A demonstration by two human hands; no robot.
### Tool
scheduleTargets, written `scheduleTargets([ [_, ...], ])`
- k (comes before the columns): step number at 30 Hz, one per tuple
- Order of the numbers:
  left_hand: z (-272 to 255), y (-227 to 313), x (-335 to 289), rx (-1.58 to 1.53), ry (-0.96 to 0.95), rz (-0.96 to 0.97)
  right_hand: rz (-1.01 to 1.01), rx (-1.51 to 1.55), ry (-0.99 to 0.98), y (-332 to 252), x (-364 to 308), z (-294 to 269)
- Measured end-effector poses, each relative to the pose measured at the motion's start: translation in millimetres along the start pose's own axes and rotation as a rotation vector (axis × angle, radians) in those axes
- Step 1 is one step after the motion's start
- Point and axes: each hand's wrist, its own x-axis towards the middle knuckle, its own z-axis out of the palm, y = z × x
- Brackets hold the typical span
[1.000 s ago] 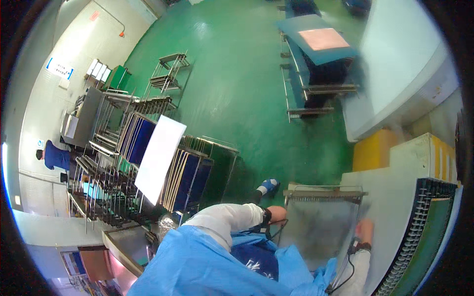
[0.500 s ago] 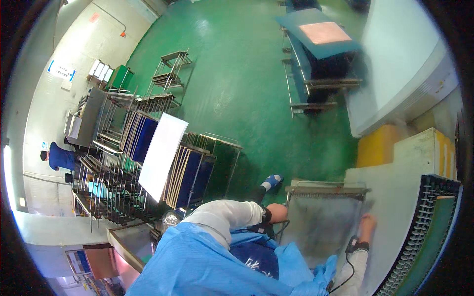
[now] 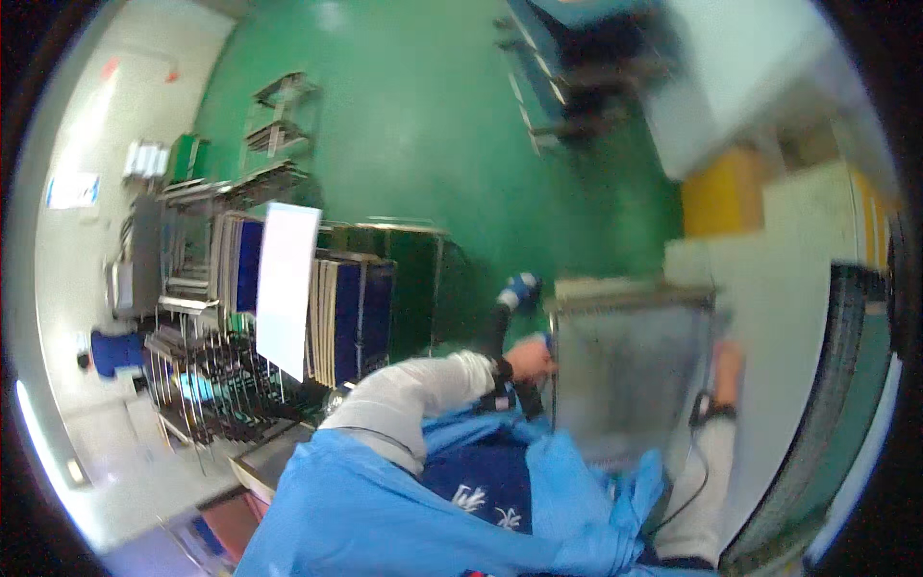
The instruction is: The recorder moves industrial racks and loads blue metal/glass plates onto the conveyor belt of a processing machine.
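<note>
A metal-framed rack (image 3: 630, 298) with grey, cloudy flat panels stands right in front of me. My left hand (image 3: 531, 361) is closed round its left upright, thumb side toward the frame. On the opposite side my right hand (image 3: 729, 370) is curled at the right upright; motion blur softens its fingers. Dark bands with a cable circle my wrists. A blue apron (image 3: 385, 510) covers my front, and my shoe (image 3: 519, 288) shows on the floor left of the rack.
Left stand wheeled racks with dark blue boards (image 3: 363, 317) and a white sheet (image 3: 288, 288). A pale cabinet (image 3: 779, 288) flanks my right arm, with a slotted black rack (image 3: 817, 413) beyond and a yellow block (image 3: 721, 192) ahead. A person (image 3: 115, 354) is far left.
The view has swung and blurred. The floor racks and cabinet sit higher in the picture, and my hands stay at the two sides of the metal rack, now higher along it.
</note>
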Motion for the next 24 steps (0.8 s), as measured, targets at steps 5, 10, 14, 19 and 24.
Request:
scheduleTargets([
  [5, 4, -4, 3, 0.111, 0.021, 0.030, -0.048, -0.184, 0.147, -47, -33, -3],
  [10, -9, 13, 1, 0.141, -0.034, 0.052, 0.092, 0.501, -0.400, -131, -142, 25],
  [14, -20, 25, -1, 0.051, -0.177, -0.001, 0.068, 0.690, -0.787, -196, -241, 64],
  [19, -60, 16, 17, 0.065, -0.218, 0.051, 0.407, 0.885, -0.853, -257, -292, 99],
  [24, -112, 8, 29, 0.300, -0.277, 0.124, 0.206, 0.461, -0.579, -278, -297, 118],
])
